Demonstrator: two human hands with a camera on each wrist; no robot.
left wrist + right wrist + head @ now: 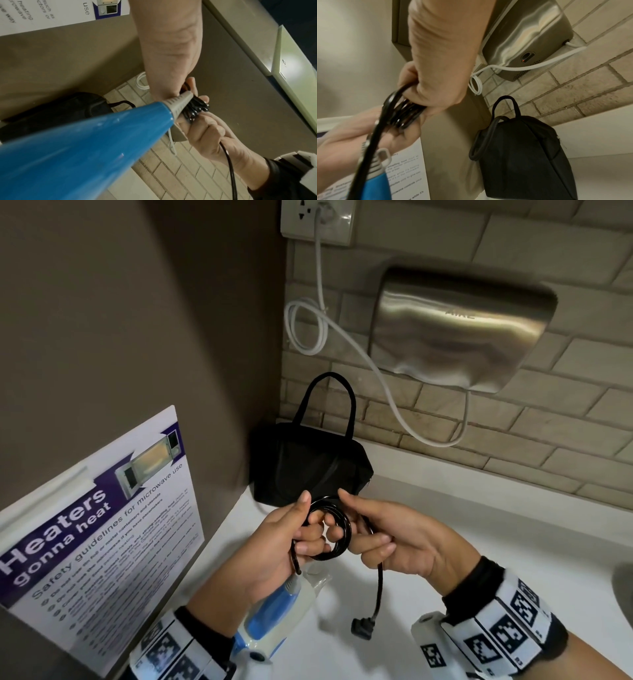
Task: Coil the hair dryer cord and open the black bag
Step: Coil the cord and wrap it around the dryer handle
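My left hand [291, 546] clamps the coiled cord [330, 530] so the loops stay stacked — my right hand [387, 537] pinches the loose tail, plug [363, 628] dangling.

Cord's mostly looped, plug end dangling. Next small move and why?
Probably one more wrap: the right hand feeds the hanging tail with the plug onto the coil that the left hand holds together. The black bag looks closed, and both hands are occupied.
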